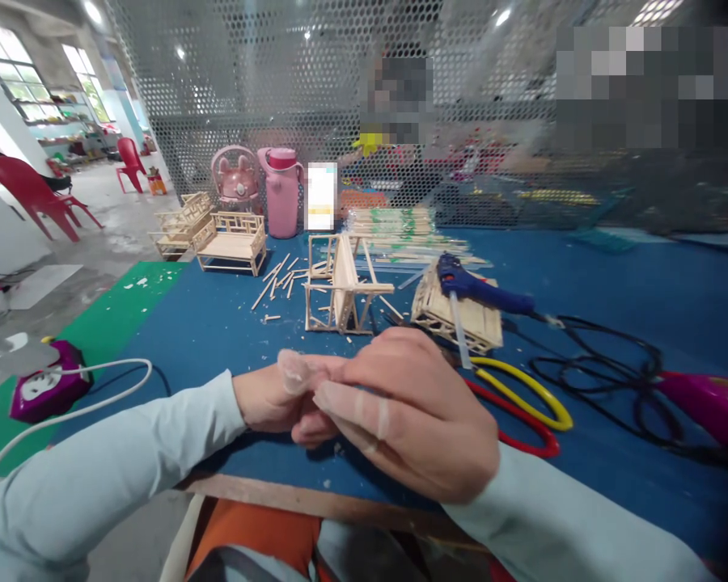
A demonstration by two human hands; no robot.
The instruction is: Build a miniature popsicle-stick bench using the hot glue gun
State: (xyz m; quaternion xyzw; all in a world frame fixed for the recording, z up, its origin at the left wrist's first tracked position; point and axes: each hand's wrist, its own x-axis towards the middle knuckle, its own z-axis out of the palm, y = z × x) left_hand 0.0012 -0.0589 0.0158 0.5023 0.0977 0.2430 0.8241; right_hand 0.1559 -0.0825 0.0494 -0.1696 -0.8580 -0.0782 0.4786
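Observation:
In the head view, my left hand [273, 396] and my right hand [428, 416] meet over the near part of the blue tabletop. My right fingers are pinched together at the left fingers; whatever lies between them is hidden. A pale translucent covering wraps the left thumb, and pale bands show on right fingers. The left fingers are curled and partly covered by the right hand. Just beyond the hands stands a small wooden-stick frame [344, 283], tipped on its side. A blue glue gun [482, 287] rests on another stick piece [428, 311], its clear glue stick pointing toward me.
Scissors with yellow and red handles [525, 396] lie right of my hands, near black cables [582, 356]. Miniature stick benches [230, 238], a pink bottle [282, 194] and bundled sticks [394, 226] stand farther back. A purple power strip [48, 384] is left; perforated metal [267, 73] closes the back.

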